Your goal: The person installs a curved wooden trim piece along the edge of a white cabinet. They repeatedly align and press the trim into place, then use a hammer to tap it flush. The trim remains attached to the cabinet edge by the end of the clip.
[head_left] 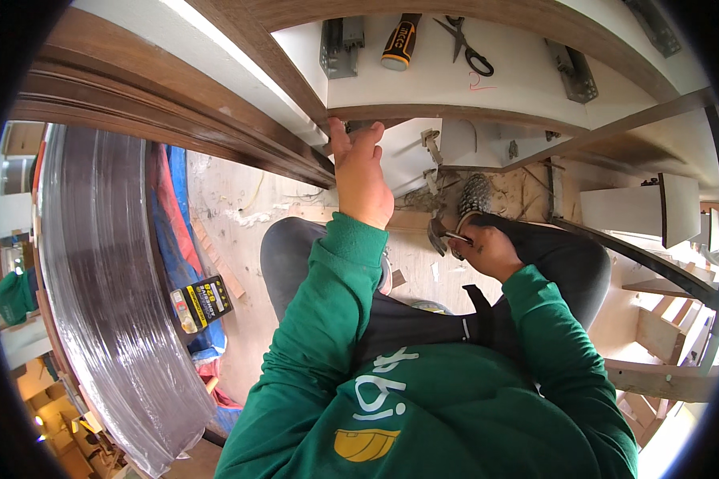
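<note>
My left hand [363, 180] reaches up to the brown front edge [455, 113] of a cabinet, where it meets the door frame. Its fingers are stretched and apart, and the tips touch the wood. Low between my knees, my right hand [491, 252] grips a hammer [437, 236] near its metal head; the rest of the handle is hidden. Under the cabinet edge stands a white panel [403, 156] with a metal hinge [432, 147] on it. On the white surface above lie black scissors [465, 46] and a tool with an orange and black handle [401, 41].
Metal brackets [571, 70] sit on the cabinet's white surface. At left stands a long plastic-wrapped stack [96, 263] with a black and yellow package [200, 305] beside it. Debris [515, 191] litters the floor near my shoe [474, 195]. A white drawer [631, 211] is at right.
</note>
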`<move>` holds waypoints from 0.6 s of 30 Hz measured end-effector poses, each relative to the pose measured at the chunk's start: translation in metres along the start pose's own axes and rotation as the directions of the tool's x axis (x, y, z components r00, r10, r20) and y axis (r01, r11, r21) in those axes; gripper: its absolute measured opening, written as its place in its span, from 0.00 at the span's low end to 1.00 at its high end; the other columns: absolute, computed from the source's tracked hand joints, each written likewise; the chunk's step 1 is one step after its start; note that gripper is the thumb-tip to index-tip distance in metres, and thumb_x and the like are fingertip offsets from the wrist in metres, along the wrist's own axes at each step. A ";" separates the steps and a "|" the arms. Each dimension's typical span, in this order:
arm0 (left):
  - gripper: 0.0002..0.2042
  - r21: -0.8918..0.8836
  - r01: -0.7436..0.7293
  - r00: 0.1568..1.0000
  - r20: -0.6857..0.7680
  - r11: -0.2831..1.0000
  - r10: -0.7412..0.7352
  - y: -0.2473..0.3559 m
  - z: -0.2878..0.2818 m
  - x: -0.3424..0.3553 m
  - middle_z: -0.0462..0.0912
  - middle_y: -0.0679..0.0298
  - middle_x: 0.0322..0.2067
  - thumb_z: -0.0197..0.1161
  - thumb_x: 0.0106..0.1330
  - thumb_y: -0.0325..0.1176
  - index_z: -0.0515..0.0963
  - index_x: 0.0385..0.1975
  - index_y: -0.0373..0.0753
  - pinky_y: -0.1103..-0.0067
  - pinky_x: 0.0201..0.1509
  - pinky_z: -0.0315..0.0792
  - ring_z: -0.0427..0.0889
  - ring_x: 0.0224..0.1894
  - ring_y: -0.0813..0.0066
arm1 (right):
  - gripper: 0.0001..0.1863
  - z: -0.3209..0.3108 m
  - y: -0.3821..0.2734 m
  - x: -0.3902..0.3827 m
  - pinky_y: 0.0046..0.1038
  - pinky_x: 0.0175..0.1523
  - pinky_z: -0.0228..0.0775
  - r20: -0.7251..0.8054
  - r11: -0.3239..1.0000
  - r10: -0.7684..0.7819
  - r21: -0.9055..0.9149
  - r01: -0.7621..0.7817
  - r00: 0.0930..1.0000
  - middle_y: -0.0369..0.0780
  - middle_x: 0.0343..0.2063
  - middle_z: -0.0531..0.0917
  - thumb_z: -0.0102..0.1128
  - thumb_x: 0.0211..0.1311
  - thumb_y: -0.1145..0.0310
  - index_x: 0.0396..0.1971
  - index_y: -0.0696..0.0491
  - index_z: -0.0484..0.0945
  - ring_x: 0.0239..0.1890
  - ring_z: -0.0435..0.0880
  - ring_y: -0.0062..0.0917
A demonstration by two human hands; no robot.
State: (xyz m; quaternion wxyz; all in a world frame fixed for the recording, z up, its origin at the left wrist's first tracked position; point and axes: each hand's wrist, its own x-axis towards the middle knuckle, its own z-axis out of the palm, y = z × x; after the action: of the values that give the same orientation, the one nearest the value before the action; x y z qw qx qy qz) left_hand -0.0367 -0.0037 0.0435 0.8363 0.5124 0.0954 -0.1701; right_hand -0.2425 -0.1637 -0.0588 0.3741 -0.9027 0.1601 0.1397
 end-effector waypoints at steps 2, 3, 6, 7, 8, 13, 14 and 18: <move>0.43 0.004 -0.015 1.000 0.007 1.000 0.015 -0.001 -0.001 0.000 0.46 0.60 0.80 0.64 0.69 0.31 0.46 0.79 0.37 0.64 0.77 0.53 0.54 0.77 0.69 | 0.18 -0.001 0.001 0.000 0.42 0.37 0.75 0.008 1.000 -0.003 -0.020 0.003 1.000 0.49 0.25 0.84 0.65 0.68 0.51 0.35 0.54 0.86 0.31 0.86 0.47; 0.42 0.008 -0.027 1.000 0.007 1.000 0.027 -0.001 -0.002 0.000 0.46 0.59 0.80 0.64 0.69 0.31 0.46 0.79 0.37 0.63 0.77 0.53 0.54 0.77 0.69 | 0.18 -0.001 0.001 0.000 0.42 0.38 0.75 0.012 1.000 -0.006 -0.026 0.006 1.000 0.49 0.25 0.85 0.64 0.68 0.51 0.34 0.54 0.86 0.32 0.86 0.47; 0.41 -0.002 -0.035 0.999 0.007 0.999 0.035 0.000 -0.002 0.000 0.46 0.59 0.80 0.64 0.70 0.31 0.47 0.79 0.35 0.63 0.77 0.54 0.54 0.77 0.68 | 0.19 -0.001 0.001 0.001 0.43 0.38 0.75 0.030 1.000 0.005 -0.022 -0.004 1.000 0.49 0.26 0.85 0.64 0.68 0.51 0.33 0.54 0.85 0.32 0.86 0.47; 0.41 -0.009 -0.033 0.999 0.007 0.999 0.033 0.000 -0.003 0.000 0.47 0.58 0.80 0.64 0.70 0.31 0.47 0.79 0.35 0.63 0.77 0.55 0.53 0.78 0.68 | 0.19 -0.001 0.001 0.001 0.43 0.38 0.75 0.042 1.000 0.020 -0.023 -0.019 0.999 0.49 0.26 0.85 0.64 0.68 0.51 0.33 0.54 0.85 0.32 0.86 0.47; 0.41 -0.009 -0.033 0.999 0.004 0.999 0.033 0.000 -0.003 0.000 0.47 0.58 0.80 0.64 0.70 0.30 0.47 0.79 0.35 0.63 0.77 0.55 0.53 0.78 0.68 | 0.19 -0.001 0.001 0.001 0.43 0.39 0.75 0.038 1.000 0.015 -0.025 -0.014 0.999 0.49 0.26 0.85 0.64 0.68 0.51 0.33 0.54 0.85 0.33 0.86 0.47; 0.40 -0.015 -0.044 0.999 -0.012 0.999 0.044 -0.001 -0.002 0.001 0.47 0.59 0.80 0.63 0.70 0.29 0.49 0.78 0.34 0.63 0.77 0.57 0.55 0.77 0.68 | 0.19 0.000 0.000 0.000 0.43 0.40 0.76 0.045 0.998 0.036 -0.051 -0.034 0.998 0.49 0.27 0.85 0.64 0.68 0.51 0.32 0.55 0.85 0.33 0.86 0.47; 0.40 -0.009 -0.048 0.999 -0.008 0.999 0.048 -0.002 -0.003 0.001 0.48 0.59 0.80 0.63 0.70 0.29 0.49 0.78 0.34 0.63 0.76 0.57 0.56 0.77 0.68 | 0.19 0.000 0.000 0.000 0.43 0.40 0.75 0.044 0.998 0.037 -0.042 -0.035 0.998 0.49 0.27 0.85 0.64 0.68 0.51 0.32 0.55 0.85 0.33 0.86 0.47; 0.41 0.005 -0.045 0.999 -0.020 0.999 0.045 -0.005 -0.002 0.001 0.55 0.59 0.76 0.64 0.68 0.31 0.50 0.79 0.36 0.67 0.74 0.58 0.65 0.70 0.70 | 0.19 -0.001 -0.001 0.000 0.44 0.40 0.75 0.036 0.999 0.032 -0.032 -0.031 0.999 0.49 0.27 0.85 0.64 0.68 0.51 0.32 0.55 0.85 0.33 0.86 0.47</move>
State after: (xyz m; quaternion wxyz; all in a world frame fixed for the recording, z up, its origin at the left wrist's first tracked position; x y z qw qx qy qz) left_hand -0.0375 -0.0039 0.0385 0.8378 0.5180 0.0916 -0.1461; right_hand -0.2418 -0.1639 -0.0581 0.3604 -0.9032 0.1653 0.1646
